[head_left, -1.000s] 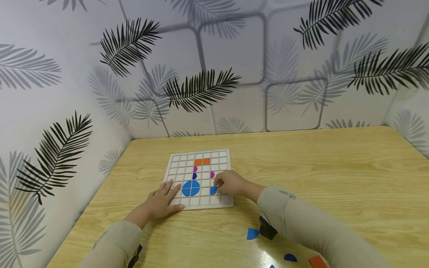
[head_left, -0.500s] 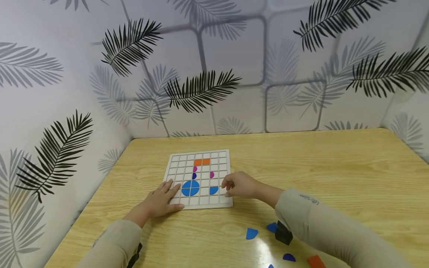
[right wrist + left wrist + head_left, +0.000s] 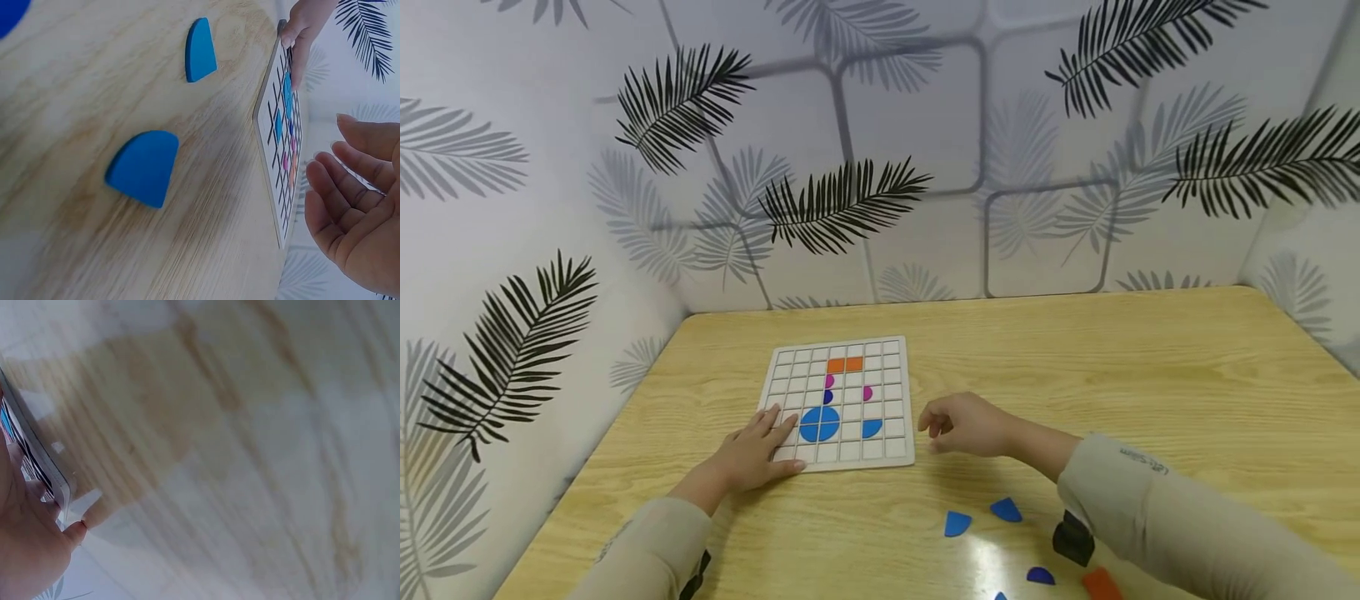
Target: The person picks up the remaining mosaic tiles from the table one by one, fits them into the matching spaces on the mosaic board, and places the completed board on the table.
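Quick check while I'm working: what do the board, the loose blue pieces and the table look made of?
Board: rigid plastic or coated wood; smooth white face, firm straight edge.
Blue pieces: probably plastic or painted wood; even colour, fairly matte, thick clean-cut sides.
Table: wood or wood-look laminate; pale grain, with a bright reflection suggesting some gloss.

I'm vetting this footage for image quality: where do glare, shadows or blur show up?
Head view: a bright glare patch on the tabletop near the loose blue pieces, and a soft shadow below the right hand; left wrist view: the tabletop beside the left hand looks soft, with pale reflections washing over it; right wrist view: the blue pieces' edges are fairly clear.
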A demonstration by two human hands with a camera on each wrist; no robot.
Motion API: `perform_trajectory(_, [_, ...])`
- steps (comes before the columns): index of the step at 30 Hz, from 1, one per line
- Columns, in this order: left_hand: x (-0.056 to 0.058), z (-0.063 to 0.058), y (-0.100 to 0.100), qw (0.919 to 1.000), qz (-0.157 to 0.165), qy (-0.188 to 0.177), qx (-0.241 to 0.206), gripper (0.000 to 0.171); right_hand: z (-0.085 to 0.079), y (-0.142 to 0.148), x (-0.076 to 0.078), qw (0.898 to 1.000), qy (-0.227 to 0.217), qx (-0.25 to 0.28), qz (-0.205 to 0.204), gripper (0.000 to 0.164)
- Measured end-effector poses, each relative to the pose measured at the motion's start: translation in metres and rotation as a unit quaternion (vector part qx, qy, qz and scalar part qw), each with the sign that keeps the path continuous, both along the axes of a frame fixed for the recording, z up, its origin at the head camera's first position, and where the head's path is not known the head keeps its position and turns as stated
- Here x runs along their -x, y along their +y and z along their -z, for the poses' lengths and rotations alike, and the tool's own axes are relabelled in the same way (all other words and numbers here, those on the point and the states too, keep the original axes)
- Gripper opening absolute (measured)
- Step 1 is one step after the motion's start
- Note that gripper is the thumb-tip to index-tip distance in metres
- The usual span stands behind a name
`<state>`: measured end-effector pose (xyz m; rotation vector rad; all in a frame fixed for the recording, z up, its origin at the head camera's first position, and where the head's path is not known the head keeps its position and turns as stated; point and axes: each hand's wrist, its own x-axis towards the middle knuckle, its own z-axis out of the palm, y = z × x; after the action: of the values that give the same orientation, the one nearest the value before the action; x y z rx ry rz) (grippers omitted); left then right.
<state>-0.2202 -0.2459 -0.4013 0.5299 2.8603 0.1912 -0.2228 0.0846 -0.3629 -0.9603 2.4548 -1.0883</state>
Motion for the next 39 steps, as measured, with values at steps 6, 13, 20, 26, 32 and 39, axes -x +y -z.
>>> perform_trajectory(6, [-0.003, -0.002, 0.0, 0.9999, 0.0, -0.006, -0.01, 0.076, -0.005, 0.018, -0.013, 1.0, -0.003, -0.011, 0.005, 0.018])
perform_trajectory(13, [-0.002, -0.002, 0.0, 1.0, 0.002, 0.002, -0.003, 0.076, -0.01, 0.039, -0.025, 1.0, -0.005, -0.016, 0.004, 0.022])
perform_trajectory(20, [-0.002, -0.005, 0.002, 1.0, 0.001, 0.005, -0.001, 0.074, -0.009, 0.056, -0.038, 1.0, -0.016, -0.016, 0.006, 0.022])
perform_trajectory(26, [-0.003, -0.009, 0.004, 1.0, -0.002, 0.002, 0.001, 0.074, -0.003, 0.07, -0.045, 0.999, -0.026, -0.02, 0.015, 0.021])
perform_trajectory(32, [-0.003, -0.011, 0.003, 1.0, -0.004, 0.0, -0.003, 0.074, 0.009, 0.076, -0.05, 0.999, -0.028, -0.018, 0.031, 0.023])
perform_trajectory(39, [-0.002, -0.006, 0.002, 1.0, 0.001, -0.002, 0.0, 0.075, 0.024, 0.077, -0.052, 0.999, -0.031, -0.029, 0.026, 0.025])
